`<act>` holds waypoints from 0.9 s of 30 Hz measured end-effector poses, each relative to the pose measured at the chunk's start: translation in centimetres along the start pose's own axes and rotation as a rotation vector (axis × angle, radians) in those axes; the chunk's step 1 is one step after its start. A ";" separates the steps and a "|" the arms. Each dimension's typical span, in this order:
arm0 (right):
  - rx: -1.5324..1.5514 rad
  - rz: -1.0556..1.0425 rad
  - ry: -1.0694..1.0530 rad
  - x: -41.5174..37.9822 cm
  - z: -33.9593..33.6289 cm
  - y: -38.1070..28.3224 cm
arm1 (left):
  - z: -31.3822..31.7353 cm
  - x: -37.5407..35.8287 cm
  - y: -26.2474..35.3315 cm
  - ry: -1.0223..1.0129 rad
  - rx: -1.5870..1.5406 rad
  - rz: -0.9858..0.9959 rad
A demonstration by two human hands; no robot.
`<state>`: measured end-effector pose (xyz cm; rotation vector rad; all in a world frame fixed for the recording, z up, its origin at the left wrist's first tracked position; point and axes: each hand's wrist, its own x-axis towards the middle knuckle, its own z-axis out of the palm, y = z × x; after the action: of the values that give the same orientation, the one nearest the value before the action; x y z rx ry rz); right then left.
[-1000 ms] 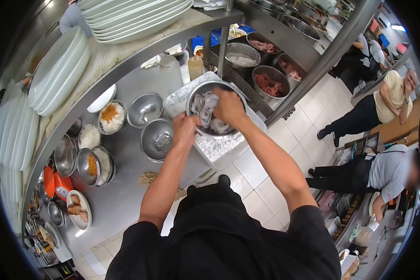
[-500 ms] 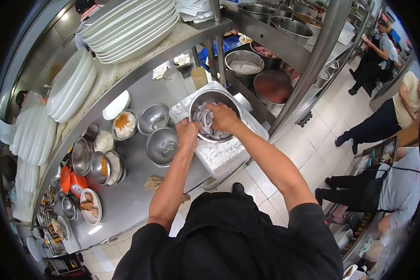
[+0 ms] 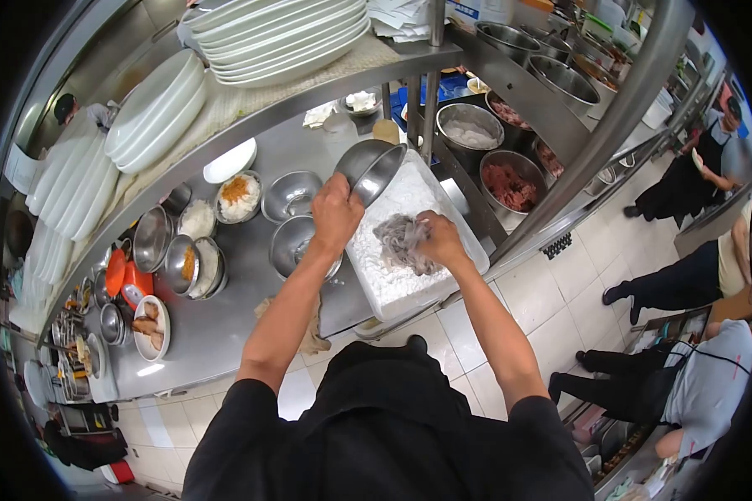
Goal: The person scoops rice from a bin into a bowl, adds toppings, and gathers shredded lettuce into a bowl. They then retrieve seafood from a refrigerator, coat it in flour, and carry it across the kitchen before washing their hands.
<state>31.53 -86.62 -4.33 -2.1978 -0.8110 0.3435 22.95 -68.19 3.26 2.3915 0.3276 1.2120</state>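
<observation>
My left hand (image 3: 337, 210) is closed on the rim of a steel mixing bowl (image 3: 371, 173), tipped on its side over the far left part of a white tub (image 3: 473, 260) of white powder (image 3: 386, 282). In the middle of the powder lies a heap of greyish, glossy strips (image 3: 403, 243), like sliced squid. My right hand (image 3: 440, 239) has its fingers curled into the right side of the heap. Left of the tub, two steel bowls (image 3: 295, 240) stand on the steel counter, the nearer one partly behind my left forearm.
White plates (image 3: 280, 50) are stacked on a shelf above the counter. Bowls of white and orange food (image 3: 239, 198) stand further left. Past a steel post (image 3: 597, 117) are pots of raw meat (image 3: 510, 185). Several people (image 3: 702, 367) stand along the right aisle.
The strips have gone from the bowl onto the powder. My left hand has lifted and tipped the bowl up and away; my right hand has moved down to the right with the strips.
</observation>
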 end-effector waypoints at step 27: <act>-0.295 0.399 -0.183 8.0 4.8 3.0 | -15.0 -12.8 -2.2 0.339 -0.675 -1.008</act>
<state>36.73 -80.28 -9.72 -2.6374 -0.5368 0.6640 3.32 -67.26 1.01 1.1512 0.9125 0.9710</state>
